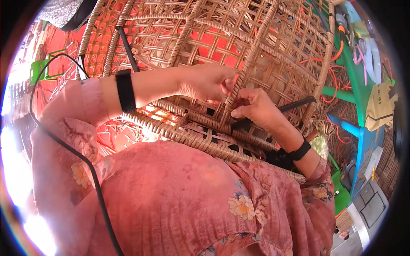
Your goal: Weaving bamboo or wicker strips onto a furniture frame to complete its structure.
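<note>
A large woven rattan frame [188, 36] of brown cane, with open lattice panels and thick wrapped ribs, lies across in front of my body. My left hand [209, 82] reaches over from the left with its fingers curled in beside one wrapped rib [247, 68]. What those fingers grip is hidden. On the other side of the rib, my right hand [258, 110] has thumb and forefinger bent together against its lower part. Whatever lies in that pinch is too small to make out. The two hands are close together, knuckles near each other.
Dark tubes [294, 104] cross the frame's lower part. On the right stand a green bench [361, 68] with tools, a blue stool [361, 149] and a tan bag [379, 106]. An orange cord [339, 50] hangs there. Red sheeting [60, 40] and cane scraps cover the floor.
</note>
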`<state>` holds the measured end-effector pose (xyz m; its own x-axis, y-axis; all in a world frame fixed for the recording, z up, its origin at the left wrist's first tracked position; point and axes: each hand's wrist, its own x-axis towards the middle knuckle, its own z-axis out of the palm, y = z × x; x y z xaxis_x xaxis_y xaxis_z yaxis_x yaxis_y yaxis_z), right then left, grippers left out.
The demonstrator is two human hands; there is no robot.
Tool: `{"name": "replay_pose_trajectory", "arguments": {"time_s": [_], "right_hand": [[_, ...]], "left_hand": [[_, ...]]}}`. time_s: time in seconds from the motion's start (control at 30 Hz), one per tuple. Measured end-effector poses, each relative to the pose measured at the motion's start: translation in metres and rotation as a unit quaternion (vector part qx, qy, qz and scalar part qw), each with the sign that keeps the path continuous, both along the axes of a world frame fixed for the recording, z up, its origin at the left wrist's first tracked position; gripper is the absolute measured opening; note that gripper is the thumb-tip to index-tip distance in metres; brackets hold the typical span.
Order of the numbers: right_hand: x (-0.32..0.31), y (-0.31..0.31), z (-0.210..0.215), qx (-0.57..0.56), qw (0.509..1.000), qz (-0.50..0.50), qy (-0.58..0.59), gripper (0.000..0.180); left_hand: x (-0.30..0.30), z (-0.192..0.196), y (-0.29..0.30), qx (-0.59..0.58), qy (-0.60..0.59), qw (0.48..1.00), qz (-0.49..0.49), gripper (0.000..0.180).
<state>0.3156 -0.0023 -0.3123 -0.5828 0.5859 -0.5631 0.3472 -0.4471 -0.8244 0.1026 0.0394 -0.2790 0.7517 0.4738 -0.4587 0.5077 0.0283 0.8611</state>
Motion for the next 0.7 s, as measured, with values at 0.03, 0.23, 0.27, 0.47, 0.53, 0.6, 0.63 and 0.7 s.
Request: {"name": "replay_pose_trajectory", "arguments": {"time_s": [0.03,0.23,0.27,0.47,0.53,0.6,0.63,0.7], "right_hand": [[-0.001,0.000,0.000,-0.001,1.000,-0.001,0.001,0.012],[-0.001,-0.003,-0.001,-0.013,0.999,-0.033,0.035,0.013],[-0.002,-0.002,0.002,-0.012,0.999,-0.025,0.027,0.013],[0.000,-0.003,0.004,0.024,1.000,-0.012,0.004,0.011],[-0.003,-0.002,0.006,0.043,0.999,-0.003,-0.005,0.011],[-0.003,-0.002,0.006,0.044,0.999,-0.015,-0.002,0.013],[-0.003,-0.001,0.006,0.043,0.999,-0.016,-0.002,0.013],[-0.004,0.000,0.008,0.044,0.999,-0.012,-0.011,0.012]], "left_hand": [[0.002,-0.001,0.000,-0.062,0.031,0.997,0.016,0.025],[-0.001,-0.015,-0.021,0.310,0.070,0.941,-0.112,0.028],[-0.001,-0.013,-0.020,0.332,0.093,0.930,-0.126,0.027],[-0.015,0.005,0.001,0.192,0.183,0.934,-0.237,0.016],[-0.028,0.024,0.010,0.174,0.243,0.912,-0.280,0.015],[-0.048,0.024,0.013,0.049,0.216,0.932,-0.287,0.015],[-0.052,0.023,0.011,0.047,0.229,0.927,-0.292,0.015],[-0.062,0.028,0.007,0.038,0.197,0.936,-0.288,0.014]]}}
